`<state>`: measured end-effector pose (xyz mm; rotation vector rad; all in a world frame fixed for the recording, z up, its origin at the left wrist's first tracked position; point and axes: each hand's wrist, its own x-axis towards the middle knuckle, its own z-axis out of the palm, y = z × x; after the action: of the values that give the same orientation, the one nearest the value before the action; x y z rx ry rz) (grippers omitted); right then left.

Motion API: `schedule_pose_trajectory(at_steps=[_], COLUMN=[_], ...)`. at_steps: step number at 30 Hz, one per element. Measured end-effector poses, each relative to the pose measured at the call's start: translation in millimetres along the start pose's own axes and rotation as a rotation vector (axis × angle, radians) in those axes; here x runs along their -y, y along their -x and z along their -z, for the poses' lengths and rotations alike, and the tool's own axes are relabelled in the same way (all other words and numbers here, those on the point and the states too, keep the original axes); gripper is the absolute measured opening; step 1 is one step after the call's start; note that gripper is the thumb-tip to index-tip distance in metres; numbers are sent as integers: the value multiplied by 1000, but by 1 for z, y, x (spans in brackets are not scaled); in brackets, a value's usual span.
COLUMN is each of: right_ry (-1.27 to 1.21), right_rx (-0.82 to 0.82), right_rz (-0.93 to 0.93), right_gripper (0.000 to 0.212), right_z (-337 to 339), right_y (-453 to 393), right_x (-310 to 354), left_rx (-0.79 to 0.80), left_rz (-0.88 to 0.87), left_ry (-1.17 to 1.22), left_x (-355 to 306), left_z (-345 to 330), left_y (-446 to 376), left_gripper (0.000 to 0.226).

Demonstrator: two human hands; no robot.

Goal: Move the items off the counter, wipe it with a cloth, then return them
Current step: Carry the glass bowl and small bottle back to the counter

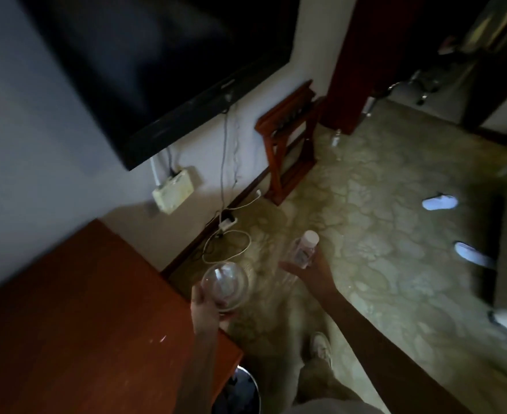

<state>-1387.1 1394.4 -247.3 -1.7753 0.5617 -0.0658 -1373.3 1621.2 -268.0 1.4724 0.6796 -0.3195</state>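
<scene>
My left hand (206,312) grips a clear glass cup (225,283) from below, its round mouth tilted toward me, held just past the right edge of the reddish-brown wooden counter (76,318). My right hand (314,273) is stretched out over the carpet and holds a clear plastic bottle (304,249) with a white cap, nearly upright. The counter top shows only a small pale speck near its front right.
A dark TV (156,61) hangs on the wall above a white box (173,189) and trailing cables (231,237). A folded wooden rack (291,141) leans on the wall. White slippers (440,203) lie on the patterned carpet; a black stool (240,392) stands under the counter's corner.
</scene>
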Motion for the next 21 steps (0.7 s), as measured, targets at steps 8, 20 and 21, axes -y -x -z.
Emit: schedule_pose_trajectory(at_steps=[8,20,21], right_ry=[-82,-151,-168], right_rx=[-236,-557,-568], right_rz=[-5,-97,-111], right_gripper=[67,70,69], right_z=[155,416,425], right_y=[-97,-252,-265], right_x=[-24,-58,-61], left_rx=[198,550,573], left_rz=[88,-61,-73], left_ry=[-117,-410,-427], left_x=[-28,-65,-68], left_z=[-214,-555,-575], left_y=[-11,-15,-21], left_gripper=[21,29,30])
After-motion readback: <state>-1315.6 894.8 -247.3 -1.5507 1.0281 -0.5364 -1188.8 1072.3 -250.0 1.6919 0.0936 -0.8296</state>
